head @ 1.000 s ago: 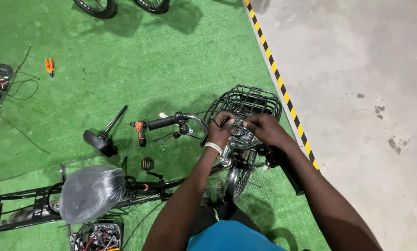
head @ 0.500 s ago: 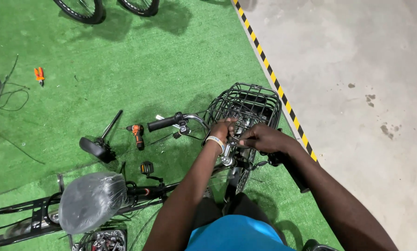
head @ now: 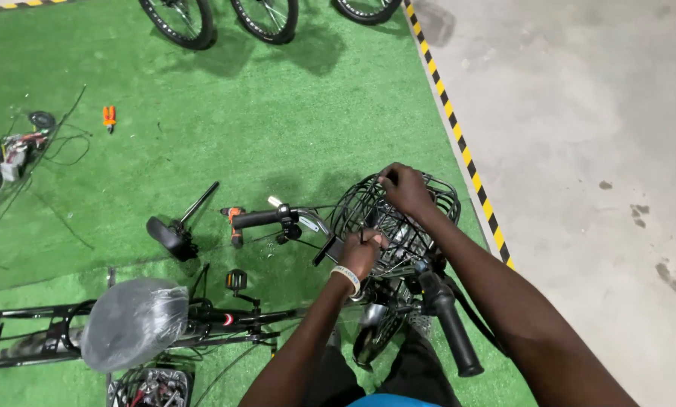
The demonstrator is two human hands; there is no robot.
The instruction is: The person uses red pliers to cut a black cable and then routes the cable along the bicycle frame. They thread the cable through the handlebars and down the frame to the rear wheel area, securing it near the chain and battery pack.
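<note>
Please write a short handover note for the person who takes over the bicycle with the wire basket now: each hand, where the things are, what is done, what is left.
Left hand: closed at the near rim of the black wire basket, beside the handlebar.
Right hand: gripping the far top rim of the basket.
Bicycle: standing on the green mat, saddle wrapped in plastic.
On the mat: a loose black saddle with post, an orange tool below the left grip, orange pliers far left.
Done: basket sits at the front of the bike.
Left: whether it is fastened cannot be seen; check the mount.
</note>
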